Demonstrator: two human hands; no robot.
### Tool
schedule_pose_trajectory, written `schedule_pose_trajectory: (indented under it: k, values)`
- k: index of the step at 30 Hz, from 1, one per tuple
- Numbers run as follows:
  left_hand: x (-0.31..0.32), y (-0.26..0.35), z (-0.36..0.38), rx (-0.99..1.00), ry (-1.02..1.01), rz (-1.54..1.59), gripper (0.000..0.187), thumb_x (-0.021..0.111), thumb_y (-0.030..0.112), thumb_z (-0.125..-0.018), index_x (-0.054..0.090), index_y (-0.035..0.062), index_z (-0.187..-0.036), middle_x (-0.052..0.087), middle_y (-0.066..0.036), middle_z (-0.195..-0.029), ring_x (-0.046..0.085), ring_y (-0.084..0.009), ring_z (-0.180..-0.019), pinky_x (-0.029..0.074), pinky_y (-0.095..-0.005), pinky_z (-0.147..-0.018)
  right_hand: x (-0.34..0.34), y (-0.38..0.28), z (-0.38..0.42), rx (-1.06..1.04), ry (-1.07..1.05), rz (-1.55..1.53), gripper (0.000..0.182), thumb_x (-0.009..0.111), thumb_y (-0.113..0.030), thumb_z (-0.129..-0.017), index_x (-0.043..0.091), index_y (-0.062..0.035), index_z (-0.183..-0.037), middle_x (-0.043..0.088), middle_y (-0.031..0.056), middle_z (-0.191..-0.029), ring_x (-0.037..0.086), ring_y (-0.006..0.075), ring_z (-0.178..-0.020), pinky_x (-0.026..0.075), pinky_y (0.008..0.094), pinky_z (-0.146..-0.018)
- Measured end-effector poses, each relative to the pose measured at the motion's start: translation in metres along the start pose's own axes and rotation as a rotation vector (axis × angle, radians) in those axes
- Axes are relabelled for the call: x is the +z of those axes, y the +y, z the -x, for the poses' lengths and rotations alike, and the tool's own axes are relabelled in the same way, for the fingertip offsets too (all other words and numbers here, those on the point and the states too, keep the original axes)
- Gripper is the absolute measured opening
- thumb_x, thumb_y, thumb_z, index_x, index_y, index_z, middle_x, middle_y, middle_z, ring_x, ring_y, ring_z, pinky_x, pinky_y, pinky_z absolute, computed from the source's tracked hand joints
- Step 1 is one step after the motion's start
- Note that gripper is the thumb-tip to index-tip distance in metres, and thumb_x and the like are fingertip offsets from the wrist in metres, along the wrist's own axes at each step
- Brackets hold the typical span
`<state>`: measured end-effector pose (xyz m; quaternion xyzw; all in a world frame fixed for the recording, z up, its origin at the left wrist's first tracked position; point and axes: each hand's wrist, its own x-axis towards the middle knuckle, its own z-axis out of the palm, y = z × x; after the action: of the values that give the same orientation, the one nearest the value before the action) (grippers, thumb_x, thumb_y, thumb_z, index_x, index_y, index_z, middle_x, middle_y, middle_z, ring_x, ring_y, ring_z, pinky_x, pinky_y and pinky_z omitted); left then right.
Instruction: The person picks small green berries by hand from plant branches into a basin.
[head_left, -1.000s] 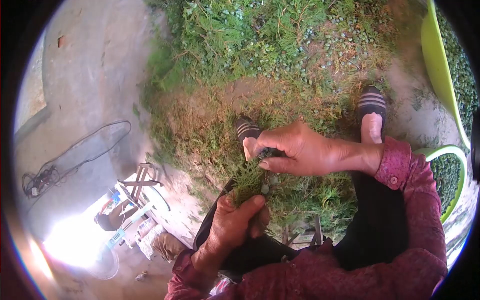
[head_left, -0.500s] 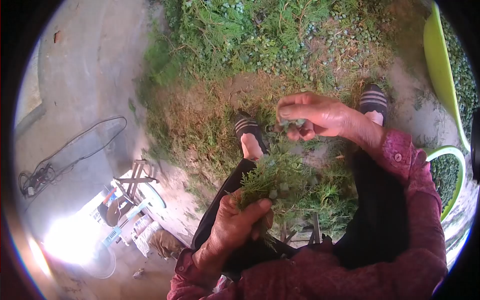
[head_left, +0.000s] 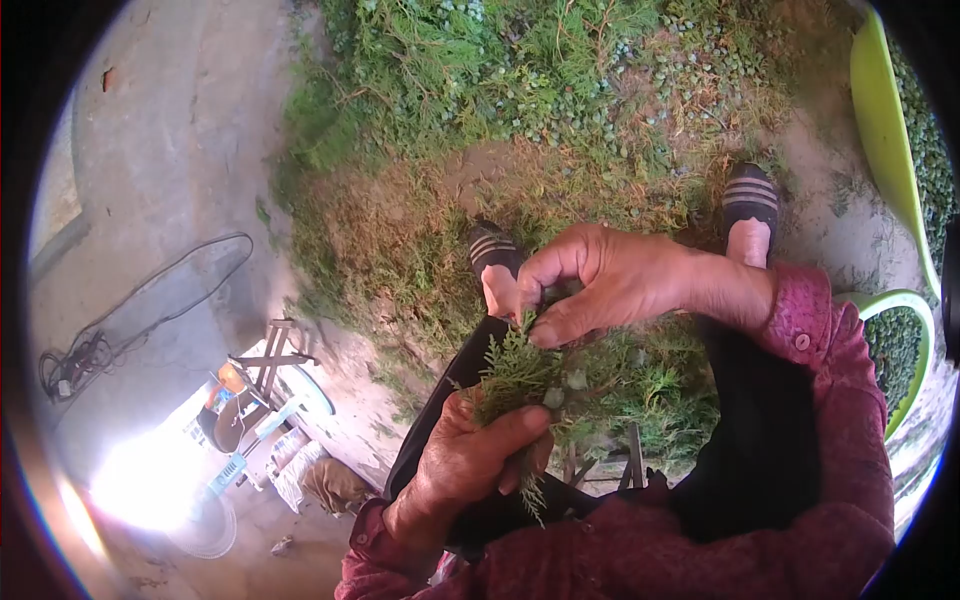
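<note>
My left hand is closed around a leafy green conifer sprig, its thumb lying across the stems. A few pale blue-green cones show beside that thumb. Above it, my right hand reaches in from the right, thumb and forefinger pinched at the sprig's upper tip. The other fingers of the right hand curl under the palm, so whatever lies in them is hidden. Loose conifer cuttings lie below, between my black-trousered legs.
A large heap of conifer branches and cones spreads ahead of my striped shoes. On the right stand a lime-green container and a green-rimmed one with small green pieces inside. A cable, a folding stool and a bright lamp are left.
My right hand has come down and left to the sprig in my left hand. The green cones seen in its fingers earlier are now out of sight. My left hand keeps its hold.
</note>
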<state>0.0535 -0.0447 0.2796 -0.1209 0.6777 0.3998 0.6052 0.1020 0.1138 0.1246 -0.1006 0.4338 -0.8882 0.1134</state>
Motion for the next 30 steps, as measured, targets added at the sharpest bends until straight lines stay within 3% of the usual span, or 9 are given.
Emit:
schedule_pose_trajectory:
  k: [2,5,7,9,17,24,25,28,30]
  values:
    - [0.0,0.005,-0.001,-0.033,0.04,-0.037,0.01,0.052,0.012,-0.086,0.056,0.0035,-0.09,0.055,-0.004,-0.057,0.042,-0.0065,-0.036,0.03,-0.0192,-0.033,-0.001,-0.005,0.001,-0.084,0.039,0.144,0.021,0.066,-0.019,-0.077,0.06,-0.003,-0.088,0.056,0.002,-0.077,0.052,0.0078,-0.07,0.043,0.0242,-0.06]
    - [-0.004,0.007,0.004,-0.023,0.06,-0.063,0.011,0.052,0.012,-0.086,0.056,0.003,-0.092,0.055,-0.005,-0.056,0.041,-0.0076,-0.036,0.03,-0.0202,-0.033,-0.012,-0.008,0.007,0.253,0.179,0.151,0.024,0.067,-0.021,-0.077,0.059,-0.0026,-0.091,0.057,0.0033,-0.076,0.053,0.0084,-0.067,0.043,0.0223,-0.054]
    - [-0.005,0.006,0.004,0.017,0.037,-0.054,0.012,0.053,0.012,-0.086,0.056,0.0028,-0.093,0.055,-0.005,-0.056,0.041,-0.0082,-0.035,0.03,-0.0208,-0.032,-0.041,0.015,0.012,0.232,0.365,-0.342,0.032,0.066,-0.028,-0.078,0.057,-0.0025,-0.095,0.058,0.0026,-0.079,0.055,0.009,-0.069,0.042,0.0193,-0.05]
    - [-0.002,0.003,0.002,0.056,0.217,-0.005,0.028,0.057,0.016,-0.079,0.05,-0.005,-0.097,0.05,-0.01,-0.052,0.044,-0.0171,-0.034,0.037,-0.028,-0.033,-0.042,0.008,0.022,0.219,0.362,-0.355,0.035,0.065,-0.032,-0.078,0.056,-0.003,-0.097,0.059,0.0024,-0.081,0.055,0.0086,-0.068,0.041,0.0175,-0.048]
    - [-0.007,-0.002,-0.005,0.116,0.228,0.04,0.02,0.053,0.016,-0.084,0.049,-0.0021,-0.09,0.047,-0.008,-0.05,0.043,-0.0174,-0.036,0.038,-0.03,-0.034,-0.004,-0.02,0.012,0.385,0.07,-0.298,0.042,0.073,-0.031,-0.073,0.054,-0.0048,-0.1,0.059,0.0006,-0.073,0.056,0.0071,-0.053,0.04,0.0154,-0.043]
    - [-0.007,0.004,-0.001,0.134,0.231,0.03,0.019,0.053,0.017,-0.084,0.05,-0.001,-0.088,0.044,-0.006,-0.047,0.038,-0.0136,-0.032,0.035,-0.0285,-0.033,-0.027,0.0,0.021,0.267,0.272,-0.232,0.013,0.063,-0.01,-0.081,0.059,-0.0036,-0.091,0.057,0.0018,-0.065,0.052,0.0055,-0.047,0.035,0.0163,-0.035]
    - [-0.007,0.006,-0.001,0.137,0.231,0.031,0.019,0.053,0.017,-0.084,0.05,-0.001,-0.088,0.044,-0.006,-0.047,0.038,-0.0136,-0.032,0.035,-0.0285,-0.033,-0.036,0.004,0.022,0.119,0.313,-0.457,0.015,0.063,-0.008,-0.08,0.059,-0.002,-0.093,0.057,0.004,-0.064,0.051,0.0062,-0.046,0.035,0.016,-0.035]
    - [-0.007,0.007,-0.002,0.118,0.23,0.112,0.02,0.054,0.018,-0.084,0.05,-0.0005,-0.087,0.042,-0.005,-0.046,0.036,-0.0129,-0.031,0.034,-0.0279,-0.032,-0.025,-0.006,0.029,0.245,0.357,-0.444,0.028,0.069,-0.023,-0.077,0.059,-0.0018,-0.094,0.06,0.0036,-0.069,0.056,0.0076,-0.056,0.037,0.0172,-0.041]
    - [-0.004,0.009,-0.005,0.108,0.208,0.107,0.021,0.054,0.02,-0.084,0.05,-0.0002,-0.088,0.042,-0.004,-0.046,0.035,-0.0126,-0.031,0.033,-0.0277,-0.032,-0.002,-0.012,0.016,0.28,0.161,-0.379,0.034,0.069,-0.025,-0.077,0.058,-0.0004,-0.098,0.06,0.0033,-0.069,0.058,0.009,-0.062,0.042,0.0195,-0.047]
